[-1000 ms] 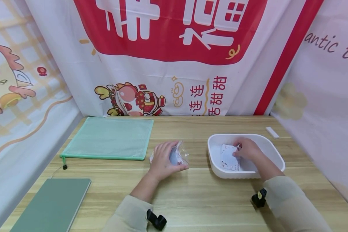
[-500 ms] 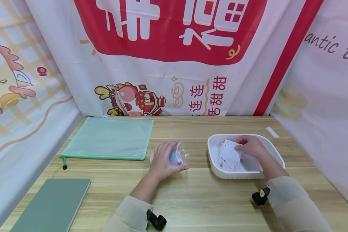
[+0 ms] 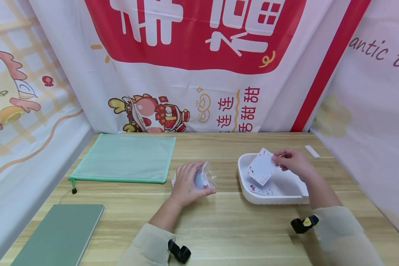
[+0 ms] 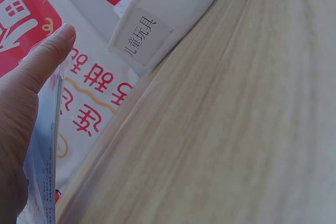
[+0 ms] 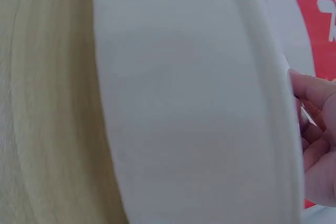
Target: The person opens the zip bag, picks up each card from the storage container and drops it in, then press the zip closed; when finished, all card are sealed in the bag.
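My left hand point(image 3: 186, 186) holds a clear plastic bag point(image 3: 211, 176) at the middle of the table, its mouth spread to the right. Flat printed cards point(image 4: 48, 166) show inside the bag in the left wrist view, beside the raised thumb. Over a white plastic basin point(image 3: 269, 200), my right hand point(image 3: 294, 163) pinches a white printed card point(image 3: 262, 167) by its right corner, tilted. Below it another printed card point(image 3: 261, 188) lies in the basin, partly covered. In the right wrist view the basin wall point(image 5: 189, 103) hides most of the held card.
A green mesh zip pouch point(image 3: 124, 159) lies at the back left, and a grey-green notebook point(image 3: 61, 234) at the front left. A small white block point(image 3: 312, 152) rests behind the basin at the right. Printed cloth point(image 3: 199, 99) walls in the table.
My right hand has lifted the card from the basin floor to above its rim and drawn back slightly right. The left hand and the bag have stayed in place.
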`<state>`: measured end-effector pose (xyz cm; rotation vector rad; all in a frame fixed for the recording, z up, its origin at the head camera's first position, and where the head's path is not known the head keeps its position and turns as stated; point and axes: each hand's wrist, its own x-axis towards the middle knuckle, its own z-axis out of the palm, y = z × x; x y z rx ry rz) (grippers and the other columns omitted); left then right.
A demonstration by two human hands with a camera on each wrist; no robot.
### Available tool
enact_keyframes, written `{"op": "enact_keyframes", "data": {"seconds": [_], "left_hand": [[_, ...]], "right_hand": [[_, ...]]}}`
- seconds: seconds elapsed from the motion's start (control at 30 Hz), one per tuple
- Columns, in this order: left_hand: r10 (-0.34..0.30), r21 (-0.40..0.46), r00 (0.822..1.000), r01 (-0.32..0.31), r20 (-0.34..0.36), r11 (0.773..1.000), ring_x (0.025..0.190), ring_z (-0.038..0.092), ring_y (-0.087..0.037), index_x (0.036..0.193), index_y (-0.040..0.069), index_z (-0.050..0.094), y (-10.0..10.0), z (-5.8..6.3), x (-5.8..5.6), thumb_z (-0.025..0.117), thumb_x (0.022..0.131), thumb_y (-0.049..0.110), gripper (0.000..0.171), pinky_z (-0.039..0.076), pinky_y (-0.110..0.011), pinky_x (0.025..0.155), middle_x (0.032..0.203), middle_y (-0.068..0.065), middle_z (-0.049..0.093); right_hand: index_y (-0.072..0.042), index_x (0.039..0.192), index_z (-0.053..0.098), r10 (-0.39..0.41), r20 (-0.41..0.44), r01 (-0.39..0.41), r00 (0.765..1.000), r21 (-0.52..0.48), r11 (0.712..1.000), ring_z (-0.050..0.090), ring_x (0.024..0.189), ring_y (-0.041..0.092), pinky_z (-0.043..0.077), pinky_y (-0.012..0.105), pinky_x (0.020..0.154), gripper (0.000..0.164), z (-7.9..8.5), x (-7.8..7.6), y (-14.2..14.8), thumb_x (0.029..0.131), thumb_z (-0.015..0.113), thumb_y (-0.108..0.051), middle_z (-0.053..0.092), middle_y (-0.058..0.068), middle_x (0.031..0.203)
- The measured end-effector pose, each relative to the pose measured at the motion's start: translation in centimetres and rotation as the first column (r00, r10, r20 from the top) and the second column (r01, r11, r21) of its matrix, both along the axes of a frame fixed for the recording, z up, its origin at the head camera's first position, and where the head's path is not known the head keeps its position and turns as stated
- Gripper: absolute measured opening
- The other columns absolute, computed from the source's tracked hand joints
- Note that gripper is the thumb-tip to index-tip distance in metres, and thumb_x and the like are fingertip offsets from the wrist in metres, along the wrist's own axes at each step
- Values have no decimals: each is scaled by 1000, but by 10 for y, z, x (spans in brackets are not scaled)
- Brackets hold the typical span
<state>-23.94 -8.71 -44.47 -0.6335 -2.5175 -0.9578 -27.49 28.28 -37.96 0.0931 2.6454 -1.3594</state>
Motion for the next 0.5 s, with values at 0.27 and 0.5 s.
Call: {"op": "enact_keyframes", "data": {"seconds": [0.27,0.5], "left_hand": [[-3,1,1000,3,-13,1000,123,51,-26,136,13,53,-1,0,-1,85,59,57,94,34,-47,104,131,-4,60],[2,-1,1000,-2,-13,1000,123,51,-27,136,13,53,0,-1,-1,85,59,57,94,35,-47,104,132,-5,60]], "right_hand": [[-3,141,50,-21,-60,14,998,-117,993,65,82,9,56,20,75,53,23,15,-20,97,60,-32,66,-5,94],[-1,139,52,-38,-118,7,992,-255,967,67,75,3,58,21,73,48,22,29,-49,96,62,-21,67,-13,84]]}}
